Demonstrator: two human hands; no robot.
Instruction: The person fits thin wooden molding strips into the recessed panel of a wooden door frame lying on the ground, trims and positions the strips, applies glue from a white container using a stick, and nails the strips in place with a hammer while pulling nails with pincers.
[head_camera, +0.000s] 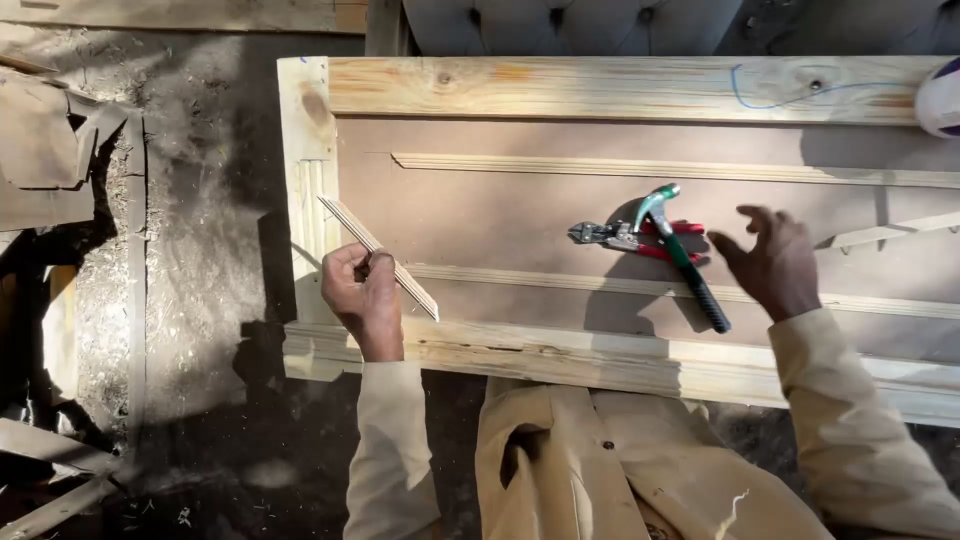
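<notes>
My left hand (362, 291) grips a short strip of wooden moulding (378, 255) with mitred ends, held slantwise over the lower left corner of a wood-framed panel (620, 90). My right hand (773, 262) hovers with fingers spread, holding nothing, just right of a claw hammer (682, 255) with a green head and black grip. The hammer lies across red-handled pliers (625, 237) on the brown board inside the frame. Two long moulding strips (650, 168) run lengthwise on the board.
Sawdust and dirt cover the ground (190, 230) left of the panel. Scrap boards (40, 150) lie at the far left. A tufted grey cushion (600, 25) sits beyond the frame's top rail. A white rounded object (940, 100) shows at the right edge.
</notes>
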